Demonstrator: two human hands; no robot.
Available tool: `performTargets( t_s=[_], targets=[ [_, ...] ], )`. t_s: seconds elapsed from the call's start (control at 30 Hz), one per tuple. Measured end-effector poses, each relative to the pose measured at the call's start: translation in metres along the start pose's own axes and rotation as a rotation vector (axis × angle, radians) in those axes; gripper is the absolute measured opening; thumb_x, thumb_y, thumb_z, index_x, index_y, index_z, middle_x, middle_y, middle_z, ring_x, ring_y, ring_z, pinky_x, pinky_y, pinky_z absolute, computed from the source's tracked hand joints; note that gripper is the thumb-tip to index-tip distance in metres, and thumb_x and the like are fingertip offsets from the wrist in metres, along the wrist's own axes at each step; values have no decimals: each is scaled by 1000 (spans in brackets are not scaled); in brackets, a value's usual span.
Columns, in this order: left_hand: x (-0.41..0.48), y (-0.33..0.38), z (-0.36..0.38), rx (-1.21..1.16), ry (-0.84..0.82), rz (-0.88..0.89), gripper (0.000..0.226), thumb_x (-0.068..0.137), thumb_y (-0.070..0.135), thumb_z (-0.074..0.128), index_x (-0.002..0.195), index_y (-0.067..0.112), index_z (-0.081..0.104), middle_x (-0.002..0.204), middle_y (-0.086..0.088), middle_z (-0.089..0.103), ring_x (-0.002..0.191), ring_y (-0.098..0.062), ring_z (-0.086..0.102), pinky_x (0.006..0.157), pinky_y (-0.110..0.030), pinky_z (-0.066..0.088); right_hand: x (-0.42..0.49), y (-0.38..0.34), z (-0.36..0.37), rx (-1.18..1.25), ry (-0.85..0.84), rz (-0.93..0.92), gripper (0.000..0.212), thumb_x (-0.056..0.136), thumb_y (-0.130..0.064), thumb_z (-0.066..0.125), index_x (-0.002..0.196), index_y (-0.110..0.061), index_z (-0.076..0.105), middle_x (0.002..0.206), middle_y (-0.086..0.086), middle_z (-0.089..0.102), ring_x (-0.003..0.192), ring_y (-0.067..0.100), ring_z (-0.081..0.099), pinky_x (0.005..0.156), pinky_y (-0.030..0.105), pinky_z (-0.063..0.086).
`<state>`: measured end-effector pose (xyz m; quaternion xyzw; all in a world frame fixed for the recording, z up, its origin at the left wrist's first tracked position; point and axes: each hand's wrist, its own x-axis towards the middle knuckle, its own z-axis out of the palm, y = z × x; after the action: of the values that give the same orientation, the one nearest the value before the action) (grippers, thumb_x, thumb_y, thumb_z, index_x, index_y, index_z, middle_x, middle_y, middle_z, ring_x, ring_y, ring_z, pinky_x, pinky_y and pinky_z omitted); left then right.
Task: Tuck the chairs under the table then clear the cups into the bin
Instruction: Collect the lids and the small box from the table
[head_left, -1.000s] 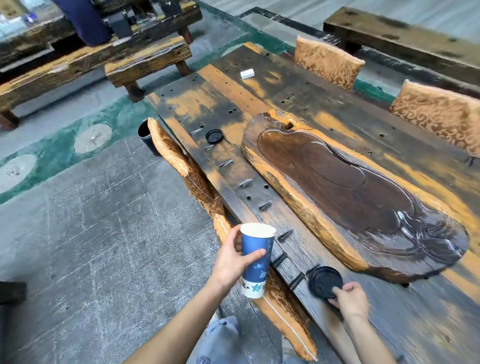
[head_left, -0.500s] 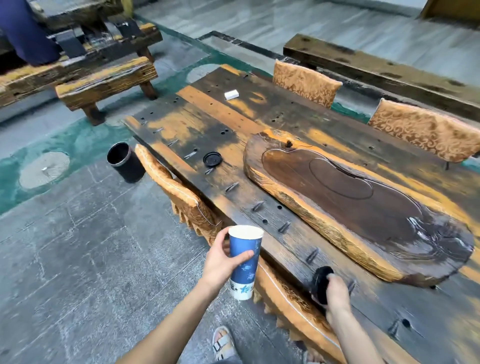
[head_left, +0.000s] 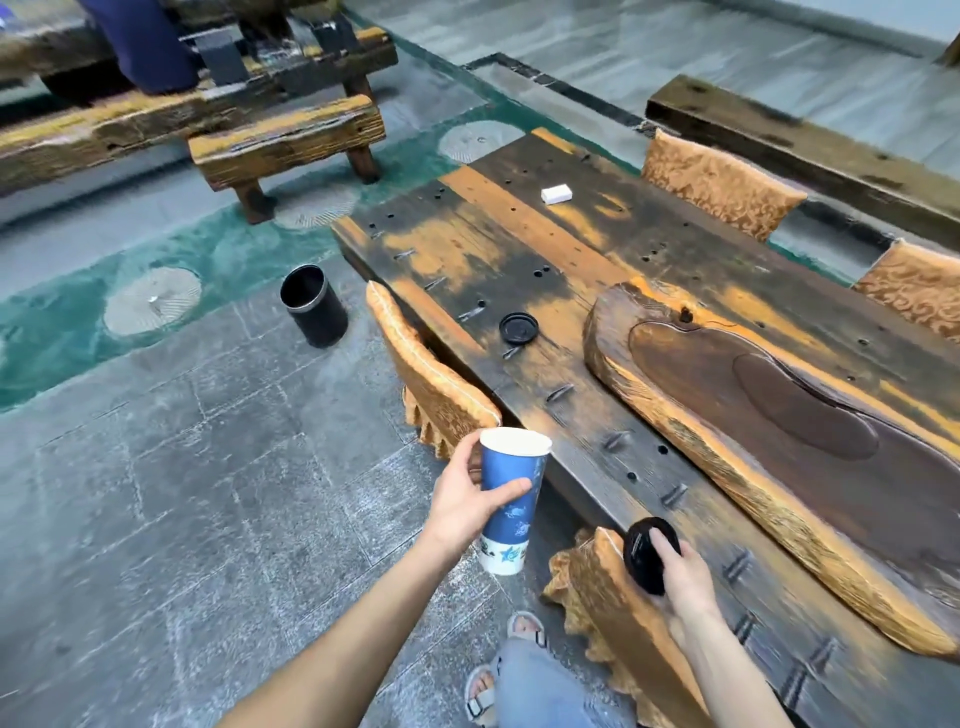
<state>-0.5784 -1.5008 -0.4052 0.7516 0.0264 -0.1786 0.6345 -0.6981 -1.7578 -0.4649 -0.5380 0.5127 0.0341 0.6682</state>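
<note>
Left hand (head_left: 464, 506) grip wrapped round blue paper cup (head_left: 510, 499), right hand (head_left: 684, 574) grip pinching black lid (head_left: 644, 553)

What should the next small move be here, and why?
Probably step toward the black bin on the floor: the left hand grips the blue cup, the right hand holds a black lid, and the bin stands beyond the near chair, likely out of reach.

L hand (head_left: 462, 506) grips cup (head_left: 511, 499), R hand (head_left: 680, 574) holds lid (head_left: 644, 556), both extended fwd.
</note>
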Motion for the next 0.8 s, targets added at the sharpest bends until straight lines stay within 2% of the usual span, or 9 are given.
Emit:
performTargets(
  t_s=[0.07, 0.2, 0.27, 0.37, 0.47, 0.53, 0.6, 0.73, 0.8],
  targets=[
    [13, 2, -10, 9, 5, 4, 83, 61, 35, 96, 132, 35, 54, 120, 2, 70, 107, -12, 69, 97, -42, 56, 8, -7, 17, -47, 13, 2, 47, 99, -32, 64, 140, -11, 53, 131, 16, 61, 118, 38, 62, 100, 58, 53],
    [49, 8, -33, 20, 30, 1, 86, 58, 40, 95, 133, 36, 52, 121, 4, 69, 108, -11, 68, 98, -43, 56, 25, -27, 61, -64, -9, -5, 54, 98, -34, 65, 142, -5, 52, 136, 20, 60, 120, 40, 61, 103, 60, 51],
    [75, 14, -44, 21, 47, 10, 86, 58, 41, 95, 133, 37, 53, 121, 5, 69, 107, -11, 68, 97, -42, 56, 39, -41, 86, -60, -28, -8, 50, 98, -32, 65, 138, -4, 54, 134, 20, 61, 115, 38, 63, 97, 58, 55],
    [113, 27, -59, 66, 72, 38, 83, 58, 45, 94, 130, 43, 53, 118, 9, 69, 105, -7, 67, 94, -34, 57, 60, -66, 124, -1, -71, -4, 33, 100, -27, 64, 126, -8, 58, 124, 16, 63, 95, 26, 64, 68, 40, 58],
    [157, 39, -71, 97, 83, 30, 84, 61, 43, 94, 133, 43, 52, 121, 10, 67, 106, -5, 65, 89, -24, 55, 87, -90, 161, 29, -75, 23, 36, 100, -27, 62, 129, -6, 57, 123, 16, 63, 101, 30, 63, 65, 35, 55],
    [181, 46, -75, 87, 78, 15, 89, 64, 37, 94, 140, 40, 47, 125, 6, 65, 107, -9, 65, 90, -25, 56, 98, -106, 184, 57, -69, 42, 36, 101, -28, 62, 130, -8, 56, 121, 15, 62, 107, 33, 62, 66, 33, 53],
    [207, 53, -76, 88, 50, -1, 94, 67, 32, 94, 145, 41, 42, 127, 4, 64, 108, -12, 66, 95, -35, 57, 110, -123, 202, 64, -48, 62, 37, 101, -30, 61, 132, -10, 54, 121, 15, 62, 111, 35, 61, 75, 40, 57],
    [256, 64, -80, 129, 10, -1, 97, 69, 29, 92, 146, 48, 36, 123, 16, 63, 102, 3, 64, 98, -40, 55, 139, -153, 228, 77, -22, 102, 44, 102, -29, 60, 140, -10, 49, 123, 14, 57, 116, 37, 58, 100, 56, 53],
    [280, 67, -86, 134, 16, 4, 100, 68, 23, 90, 148, 45, 35, 134, 15, 59, 117, 1, 60, 106, -43, 50, 151, -164, 238, 99, -11, 118, 44, 102, -26, 59, 142, -10, 48, 126, 15, 57, 123, 38, 57, 104, 59, 50]
  ],
)
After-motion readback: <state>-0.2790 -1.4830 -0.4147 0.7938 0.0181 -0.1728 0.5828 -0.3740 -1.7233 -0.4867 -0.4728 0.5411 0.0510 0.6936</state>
